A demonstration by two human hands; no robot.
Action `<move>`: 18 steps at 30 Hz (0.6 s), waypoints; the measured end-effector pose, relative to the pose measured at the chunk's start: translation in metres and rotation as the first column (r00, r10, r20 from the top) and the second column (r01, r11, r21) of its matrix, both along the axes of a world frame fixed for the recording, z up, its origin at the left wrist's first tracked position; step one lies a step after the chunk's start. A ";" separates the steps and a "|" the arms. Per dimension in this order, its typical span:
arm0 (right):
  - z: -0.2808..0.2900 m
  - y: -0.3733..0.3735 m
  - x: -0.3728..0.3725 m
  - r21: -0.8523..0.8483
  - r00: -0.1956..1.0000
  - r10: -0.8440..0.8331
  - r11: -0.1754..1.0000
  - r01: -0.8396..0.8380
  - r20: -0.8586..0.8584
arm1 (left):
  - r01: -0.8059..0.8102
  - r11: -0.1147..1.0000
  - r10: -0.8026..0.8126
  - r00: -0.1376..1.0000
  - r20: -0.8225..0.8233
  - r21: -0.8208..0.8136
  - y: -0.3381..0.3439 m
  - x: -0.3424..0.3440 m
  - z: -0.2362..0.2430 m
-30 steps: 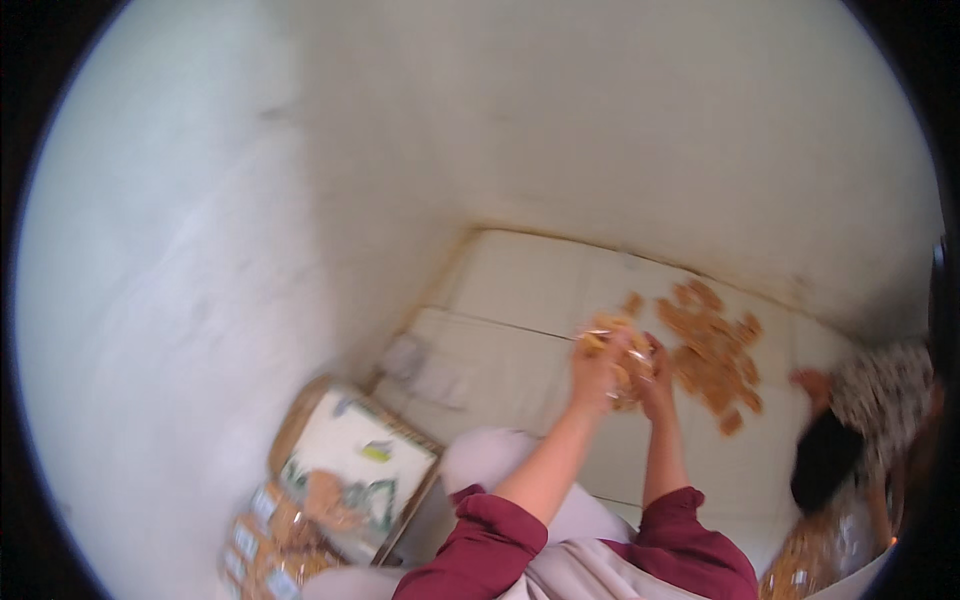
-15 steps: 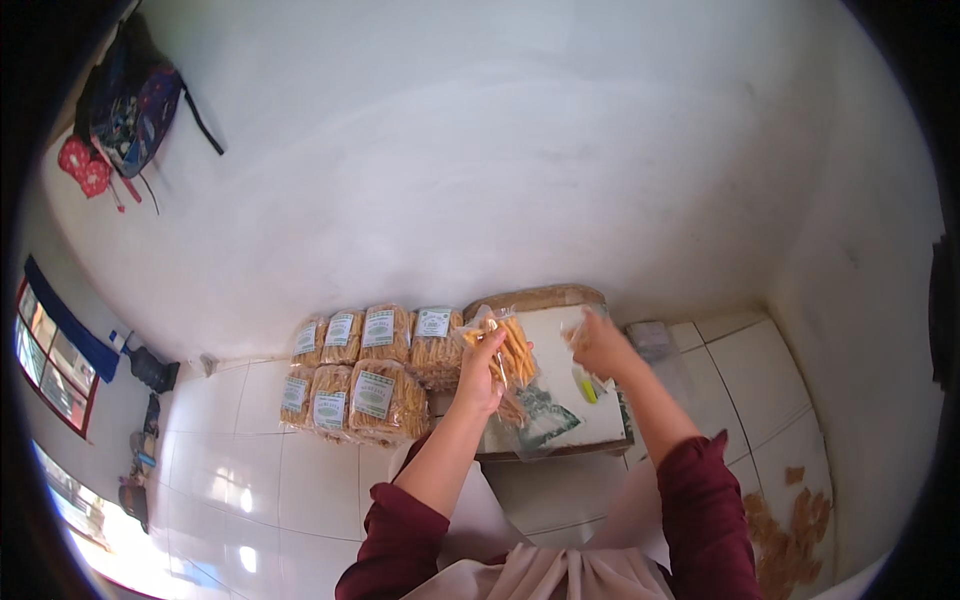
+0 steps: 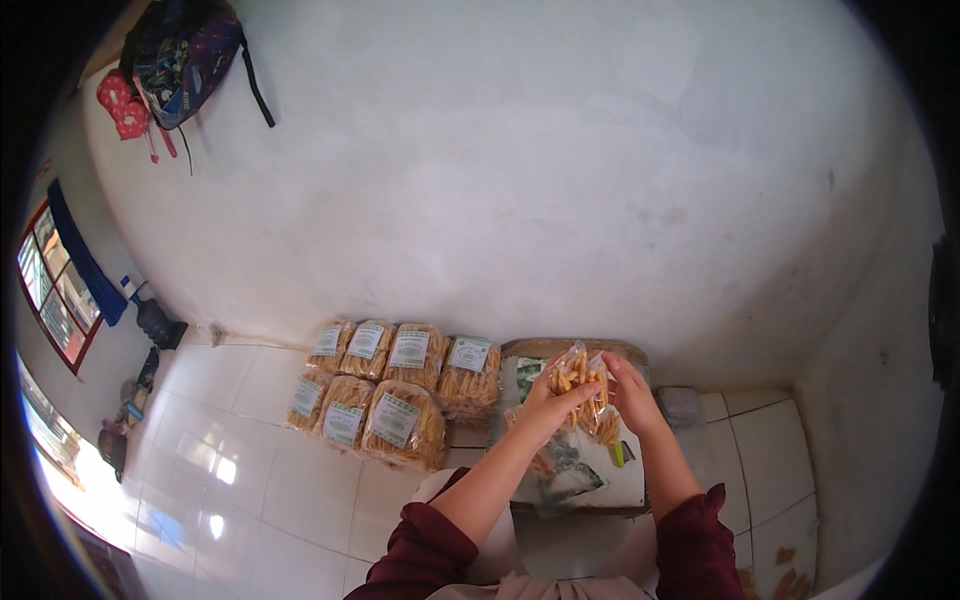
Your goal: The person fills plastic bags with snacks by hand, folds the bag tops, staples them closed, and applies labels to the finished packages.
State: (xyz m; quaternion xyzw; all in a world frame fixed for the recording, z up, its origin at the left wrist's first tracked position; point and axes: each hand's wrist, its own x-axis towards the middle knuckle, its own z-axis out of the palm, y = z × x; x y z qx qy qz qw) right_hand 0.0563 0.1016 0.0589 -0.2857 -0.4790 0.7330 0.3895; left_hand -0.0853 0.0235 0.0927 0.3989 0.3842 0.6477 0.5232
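My left hand (image 3: pixel 552 405) grips small clear packets of yellow stick snacks (image 3: pixel 580 385), its thumb lying across them. My right hand (image 3: pixel 635 395) is on the right side of these packets, fingers curled at their tops. Both hands are over a low board or table (image 3: pixel 625 486) with a brown rim and a white top. On it lie a bright green object (image 3: pixel 619 455), flat printed plastic (image 3: pixel 572 478) and more plastic partly hidden by my arm.
Larger labelled bags of stick snacks (image 3: pixel 405 425) stand in rows on the tiled floor at left. A grey plastic stack (image 3: pixel 680 407) sits right of the board. Small brown pieces (image 3: pixel 790 580) lie at lower right. A backpack (image 3: pixel 180 60) hangs upper left; a water jug (image 3: pixel 155 320) is beside the window.
My view has swung from the floor corner with scattered pieces to the wall and board. Since half a second ago, my right hand has risen from the board to join my left on the packets.
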 end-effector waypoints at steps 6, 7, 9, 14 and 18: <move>0.027 -0.024 0.030 0.340 0.992 -0.015 0.940 -0.029 0.126 | 0.048 0.995 -0.044 0.998 0.044 -0.083 0.014 0.020 -0.019; 0.030 -0.027 0.032 0.413 0.994 -0.061 0.910 0.020 0.087 | 0.066 0.994 -0.063 0.998 0.032 -0.093 0.016 0.021 -0.024; 0.037 -0.032 0.042 0.384 0.999 -0.025 0.923 0.005 0.048 | 0.090 0.996 -0.089 0.995 0.045 -0.005 0.011 0.030 -0.015; 0.047 -0.044 0.058 0.252 0.998 0.055 0.966 -0.060 0.026 | 0.174 0.982 -0.161 0.975 -0.154 0.071 0.009 0.041 -0.021; 0.040 -0.051 0.068 0.248 0.999 0.044 0.967 -0.049 0.028 | 0.184 0.980 -0.157 0.951 -0.265 0.079 0.013 0.048 -0.035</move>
